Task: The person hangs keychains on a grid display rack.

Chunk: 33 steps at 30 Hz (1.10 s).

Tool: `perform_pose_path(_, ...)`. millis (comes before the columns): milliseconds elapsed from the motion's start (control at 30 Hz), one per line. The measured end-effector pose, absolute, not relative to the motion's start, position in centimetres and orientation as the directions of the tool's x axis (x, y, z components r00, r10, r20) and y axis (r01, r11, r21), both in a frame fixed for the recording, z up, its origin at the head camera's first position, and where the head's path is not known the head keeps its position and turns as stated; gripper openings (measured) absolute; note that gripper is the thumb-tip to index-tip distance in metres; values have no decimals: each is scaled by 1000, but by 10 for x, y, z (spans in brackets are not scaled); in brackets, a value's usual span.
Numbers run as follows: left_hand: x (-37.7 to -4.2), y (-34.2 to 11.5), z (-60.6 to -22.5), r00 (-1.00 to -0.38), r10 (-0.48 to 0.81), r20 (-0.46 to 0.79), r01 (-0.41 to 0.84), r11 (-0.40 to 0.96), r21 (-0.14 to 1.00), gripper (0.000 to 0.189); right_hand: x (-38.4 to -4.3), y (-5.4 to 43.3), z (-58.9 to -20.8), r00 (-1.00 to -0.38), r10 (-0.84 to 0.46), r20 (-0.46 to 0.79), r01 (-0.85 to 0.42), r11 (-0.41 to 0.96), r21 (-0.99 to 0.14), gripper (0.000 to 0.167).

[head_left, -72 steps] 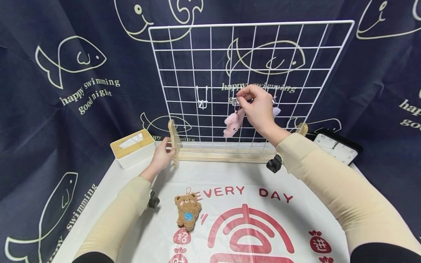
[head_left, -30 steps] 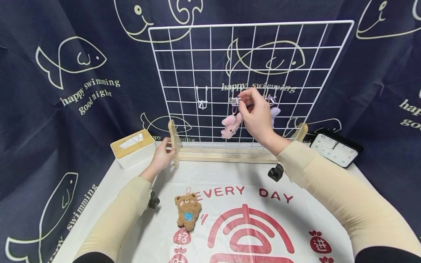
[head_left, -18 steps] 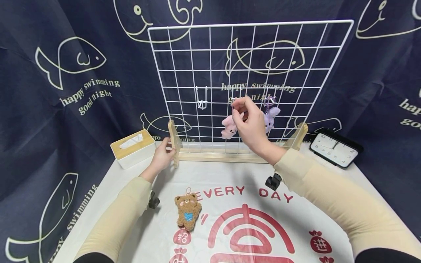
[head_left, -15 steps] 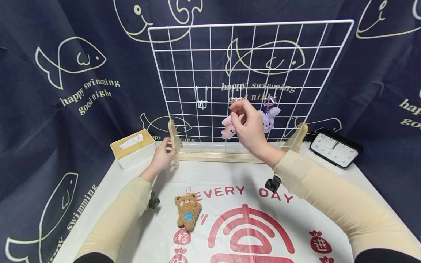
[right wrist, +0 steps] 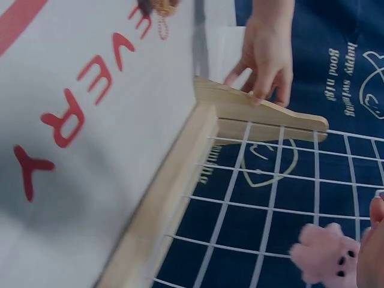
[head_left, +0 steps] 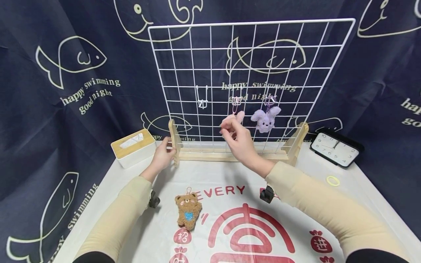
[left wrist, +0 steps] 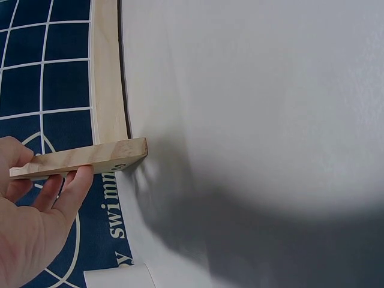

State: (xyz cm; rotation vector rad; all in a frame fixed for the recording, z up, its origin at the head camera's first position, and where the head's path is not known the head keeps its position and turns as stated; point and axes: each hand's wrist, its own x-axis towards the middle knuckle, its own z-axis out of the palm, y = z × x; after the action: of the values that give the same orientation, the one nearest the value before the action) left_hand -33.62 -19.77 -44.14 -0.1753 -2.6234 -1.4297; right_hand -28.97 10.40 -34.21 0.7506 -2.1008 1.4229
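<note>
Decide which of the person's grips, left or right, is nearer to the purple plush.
Right. The right grip is close to the purple plush, slightly lower and leftward; the left grip is farther left, on the wooden support.

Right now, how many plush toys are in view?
3: brown bear on the table; pink toy on the middle hook, partly behind the right hand; purple toy on the right hook. Arms could hide more.

I noticed the left sleeve (head_left: 115, 218) at eight o'clock and the right sleeve (head_left: 323, 206) at four, both pale cream and softly creased, with broad plain cuffs (head_left: 285, 181); black cloth (head_left: 375, 255) showed at the ends nearer the body, and a small, blocky black device (head_left: 267, 194) sat by each cuff
</note>
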Motion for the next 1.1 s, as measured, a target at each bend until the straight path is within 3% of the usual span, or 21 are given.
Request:
perform_pose_path(367, -336, -195, -442, -980, 32, 197, 183, 540, 821, 35, -290, 91, -393, -830, -357, 428, -550, 392, -738, 17)
perform_pose_path(767, -334, -197, -440, -984, 16, 175, 155, 548, 822, 38, -276, 57, -440, -788, -596, 155, -502, 475, -722, 25)
perform_pose_path(1100, -334, -194, -440, -985, 15, 174, 154, 549, 822, 40, -271, 32, -458, -765, -639, 82, -490, 493, -719, 21)
